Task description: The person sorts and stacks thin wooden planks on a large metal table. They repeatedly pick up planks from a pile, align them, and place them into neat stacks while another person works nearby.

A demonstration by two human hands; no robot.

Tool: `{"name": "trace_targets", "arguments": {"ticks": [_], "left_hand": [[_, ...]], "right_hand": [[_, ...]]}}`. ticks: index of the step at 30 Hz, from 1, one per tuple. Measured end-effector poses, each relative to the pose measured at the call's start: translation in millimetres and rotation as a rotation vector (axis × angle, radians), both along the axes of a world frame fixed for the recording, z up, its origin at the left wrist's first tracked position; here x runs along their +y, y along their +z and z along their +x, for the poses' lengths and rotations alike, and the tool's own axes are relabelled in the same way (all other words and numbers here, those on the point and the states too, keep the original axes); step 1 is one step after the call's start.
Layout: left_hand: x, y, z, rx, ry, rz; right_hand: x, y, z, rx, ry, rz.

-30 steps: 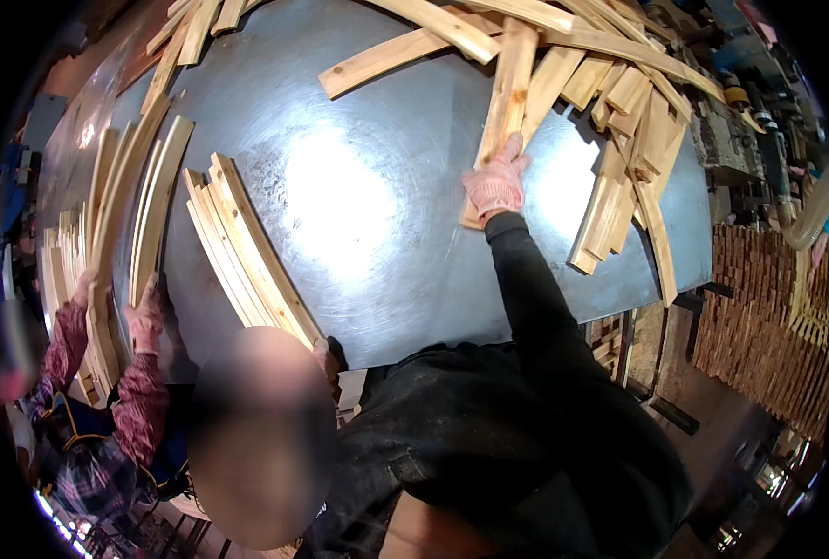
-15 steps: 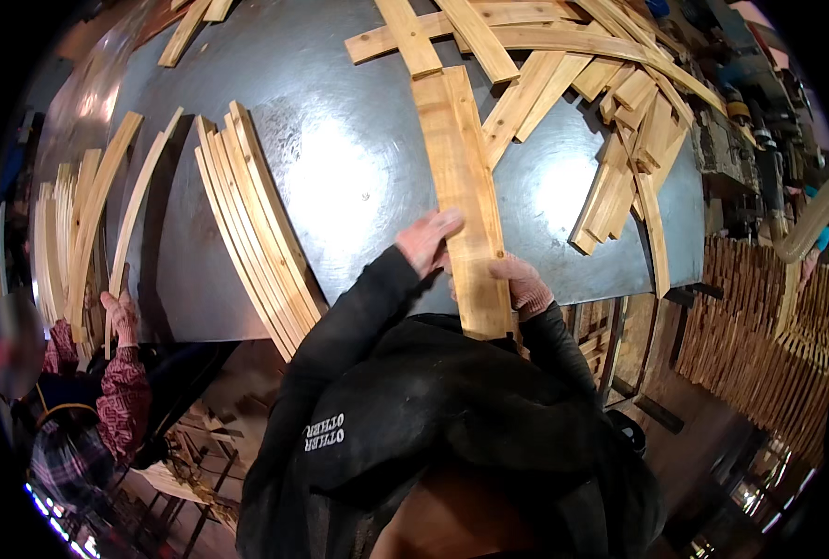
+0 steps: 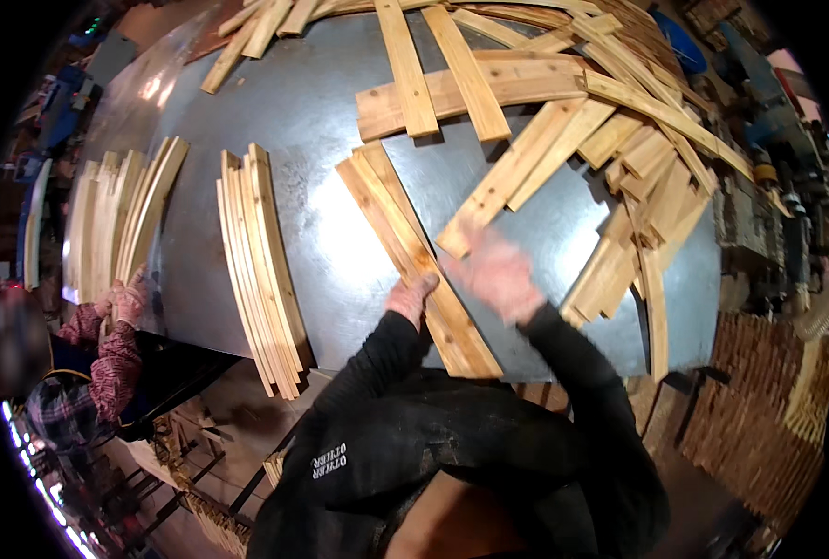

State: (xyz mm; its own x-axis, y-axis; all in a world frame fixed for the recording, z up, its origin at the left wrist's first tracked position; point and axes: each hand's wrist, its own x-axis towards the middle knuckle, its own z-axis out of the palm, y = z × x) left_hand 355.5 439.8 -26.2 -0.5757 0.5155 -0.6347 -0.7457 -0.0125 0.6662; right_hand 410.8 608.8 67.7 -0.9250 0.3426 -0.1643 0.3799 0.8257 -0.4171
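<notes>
The person wears a black long-sleeved top, dusty at the chest, with a small white mark. Both hands, left hand (image 3: pixel 411 296) and right hand (image 3: pixel 498 277), are bare.

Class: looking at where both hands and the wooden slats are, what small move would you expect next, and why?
Probably the right hand, blurred and lifted above the table, comes down on the slat pair that the left hand presses, to slide it toward the neat slat stack lying to its left.
</notes>
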Motion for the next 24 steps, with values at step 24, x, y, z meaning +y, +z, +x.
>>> {"name": "trace_targets", "arguments": {"ticks": [24], "left_hand": [[4, -25, -54, -0.097, 0.301, -0.102]], "right_hand": [[27, -39, -116, 0.452, 0.034, 0.298]]}}
